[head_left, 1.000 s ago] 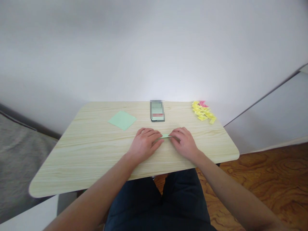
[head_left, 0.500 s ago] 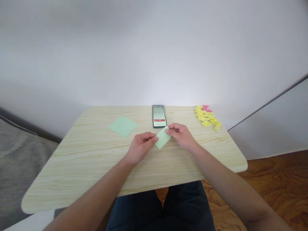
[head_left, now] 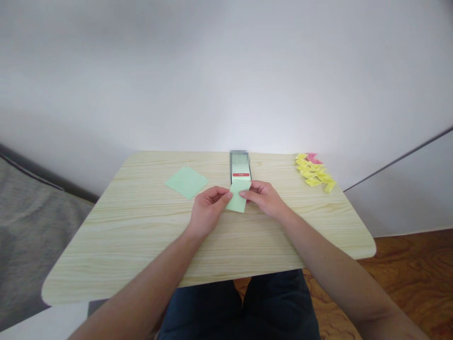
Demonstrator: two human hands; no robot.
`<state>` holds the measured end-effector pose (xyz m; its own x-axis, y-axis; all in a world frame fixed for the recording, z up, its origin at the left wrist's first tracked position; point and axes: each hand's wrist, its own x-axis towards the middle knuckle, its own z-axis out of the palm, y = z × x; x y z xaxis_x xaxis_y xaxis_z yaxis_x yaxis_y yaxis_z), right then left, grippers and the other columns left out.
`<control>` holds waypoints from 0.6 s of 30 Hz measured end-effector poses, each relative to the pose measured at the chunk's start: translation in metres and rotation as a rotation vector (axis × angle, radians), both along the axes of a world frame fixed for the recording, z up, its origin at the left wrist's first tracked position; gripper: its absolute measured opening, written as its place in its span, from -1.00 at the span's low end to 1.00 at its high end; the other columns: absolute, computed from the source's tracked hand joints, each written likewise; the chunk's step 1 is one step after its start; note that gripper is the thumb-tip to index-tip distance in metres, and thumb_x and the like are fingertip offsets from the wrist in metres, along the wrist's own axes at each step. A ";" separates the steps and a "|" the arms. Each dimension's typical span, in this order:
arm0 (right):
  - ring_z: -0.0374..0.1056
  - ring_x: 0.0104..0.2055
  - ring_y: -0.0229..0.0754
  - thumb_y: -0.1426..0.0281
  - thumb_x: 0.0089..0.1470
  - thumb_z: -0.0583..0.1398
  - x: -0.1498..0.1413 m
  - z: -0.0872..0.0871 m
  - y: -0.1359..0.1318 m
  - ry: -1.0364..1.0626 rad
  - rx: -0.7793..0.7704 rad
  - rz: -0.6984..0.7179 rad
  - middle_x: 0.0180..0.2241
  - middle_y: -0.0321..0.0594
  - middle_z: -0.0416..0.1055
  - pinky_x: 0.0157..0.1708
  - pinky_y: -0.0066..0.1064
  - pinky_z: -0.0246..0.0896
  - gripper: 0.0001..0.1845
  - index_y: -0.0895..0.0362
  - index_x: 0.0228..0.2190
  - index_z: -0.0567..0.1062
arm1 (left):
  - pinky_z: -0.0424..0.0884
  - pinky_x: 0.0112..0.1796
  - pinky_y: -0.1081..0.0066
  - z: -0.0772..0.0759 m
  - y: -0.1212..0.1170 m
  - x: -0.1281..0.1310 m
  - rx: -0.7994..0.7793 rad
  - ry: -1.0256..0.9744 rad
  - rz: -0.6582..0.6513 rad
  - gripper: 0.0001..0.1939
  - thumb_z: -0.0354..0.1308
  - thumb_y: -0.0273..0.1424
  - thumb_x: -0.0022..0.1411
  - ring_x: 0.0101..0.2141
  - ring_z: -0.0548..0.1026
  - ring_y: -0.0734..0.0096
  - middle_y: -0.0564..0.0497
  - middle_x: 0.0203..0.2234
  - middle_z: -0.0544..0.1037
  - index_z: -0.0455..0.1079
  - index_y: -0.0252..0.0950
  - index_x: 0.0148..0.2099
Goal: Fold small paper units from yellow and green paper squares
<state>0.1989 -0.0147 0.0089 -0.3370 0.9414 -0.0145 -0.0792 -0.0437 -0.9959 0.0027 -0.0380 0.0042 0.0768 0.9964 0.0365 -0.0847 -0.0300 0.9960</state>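
Between my two hands is a small folded rectangle of light green paper point(head_left: 236, 199), tilted up toward me. My left hand point(head_left: 208, 210) pinches its left edge, thumb on the near face and fingers behind. On the right side my right hand point(head_left: 264, 197) grips the same paper, its thumb pressed flat on the face. The paper's top edge overlaps the lower end of a phone point(head_left: 240, 166) lying at the back of the table. Left of the hands lies a flat green paper square point(head_left: 187, 182), turned like a diamond.
Several folded yellow paper pieces point(head_left: 313, 175) and some pink ones point(head_left: 313, 157) lie in a cluster at the back right of the wood-grain table point(head_left: 141, 236). A white wall point(head_left: 212, 75) rises behind the table. Grey fabric point(head_left: 28, 236) is at the far left.
The green paper was low and nearly edge-on between my hands; it has been raised, its face turned toward me, then rotated more upright. The view has shifted slightly.
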 end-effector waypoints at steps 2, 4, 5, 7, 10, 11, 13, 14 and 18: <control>0.47 -0.26 -0.19 0.25 0.00 0.40 -0.002 -0.002 -0.002 0.003 0.010 -0.023 -0.31 -0.26 0.59 -0.20 -0.33 0.38 -0.76 0.11 -0.31 0.59 | 0.36 -0.33 0.45 0.000 0.000 0.000 -0.007 -0.024 0.014 -0.73 0.41 -0.21 0.11 -0.39 0.48 0.44 0.02 -0.40 0.61 0.56 -0.31 -0.28; 0.47 -0.29 -0.20 0.27 0.02 0.39 -0.003 -0.002 -0.004 -0.008 0.023 -0.026 -0.33 -0.28 0.58 -0.23 -0.35 0.37 -0.78 0.11 -0.31 0.58 | 0.35 -0.36 0.46 -0.001 0.001 0.000 -0.016 -0.055 0.019 -0.74 0.42 -0.23 0.09 -0.41 0.47 0.45 0.03 -0.41 0.60 0.54 -0.31 -0.26; 0.46 -0.31 -0.21 0.27 0.03 0.39 -0.004 -0.002 -0.005 -0.022 0.032 -0.020 -0.35 -0.29 0.57 -0.25 -0.36 0.36 -0.79 0.11 -0.31 0.57 | 0.34 -0.37 0.47 -0.001 0.001 0.000 -0.017 -0.072 0.022 -0.74 0.42 -0.25 0.09 -0.42 0.46 0.46 0.04 -0.42 0.59 0.53 -0.30 -0.25; 0.44 -0.36 -0.23 0.27 0.05 0.38 -0.006 0.000 -0.006 -0.053 0.050 -0.019 -0.39 -0.31 0.55 -0.32 -0.39 0.33 -0.80 0.11 -0.31 0.56 | 0.31 -0.41 0.49 -0.002 0.001 0.000 -0.014 -0.095 0.028 -0.74 0.41 -0.28 0.09 -0.45 0.45 0.49 0.06 -0.44 0.58 0.50 -0.30 -0.23; 0.44 -0.38 -0.23 0.25 0.05 0.38 -0.008 0.002 -0.006 -0.051 0.053 -0.023 -0.42 -0.32 0.55 -0.36 -0.40 0.32 -0.76 0.09 -0.26 0.55 | 0.26 -0.45 0.52 -0.003 0.001 -0.001 0.003 -0.103 0.047 -0.76 0.40 -0.32 0.11 -0.50 0.41 0.53 0.10 -0.51 0.54 0.47 -0.30 -0.23; 0.45 -0.38 -0.23 0.24 0.05 0.38 -0.008 0.003 -0.006 -0.035 0.048 -0.019 -0.42 -0.32 0.55 -0.35 -0.40 0.34 -0.73 0.08 -0.23 0.55 | 0.26 -0.44 0.52 -0.003 0.001 -0.002 0.008 -0.113 0.049 -0.77 0.40 -0.33 0.11 -0.51 0.40 0.53 0.11 -0.52 0.53 0.46 -0.29 -0.24; 0.46 -0.37 -0.22 0.22 0.03 0.39 -0.009 0.005 -0.005 -0.009 0.039 -0.010 -0.41 -0.33 0.56 -0.33 -0.38 0.37 -0.69 0.07 -0.20 0.54 | 0.29 -0.42 0.51 -0.003 0.002 -0.002 0.013 -0.157 0.035 -0.79 0.39 -0.36 0.12 -0.51 0.41 0.53 0.12 -0.53 0.53 0.44 -0.28 -0.24; 0.46 -0.37 -0.22 0.22 0.02 0.40 -0.010 0.006 -0.004 -0.003 0.035 -0.009 -0.41 -0.33 0.56 -0.33 -0.38 0.37 -0.68 0.07 -0.20 0.54 | 0.30 -0.41 0.50 -0.003 0.002 -0.003 0.014 -0.184 0.022 -0.79 0.39 -0.36 0.12 -0.51 0.42 0.52 0.12 -0.53 0.53 0.43 -0.27 -0.24; 0.45 -0.41 -0.24 0.23 -0.01 0.42 -0.012 0.010 0.000 0.001 0.027 -0.016 -0.42 -0.33 0.56 -0.35 -0.37 0.38 -0.70 0.07 -0.24 0.57 | 0.32 -0.40 0.47 -0.004 0.003 -0.005 0.010 -0.272 -0.018 -0.83 0.37 -0.38 0.14 -0.51 0.44 0.49 0.13 -0.52 0.53 0.45 -0.23 -0.24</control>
<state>0.1873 -0.0146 0.0190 -0.3223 0.9466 0.0108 -0.0803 -0.0160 -0.9966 -0.0020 -0.0345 0.0000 0.0802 0.9944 0.0684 -0.3493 -0.0362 0.9363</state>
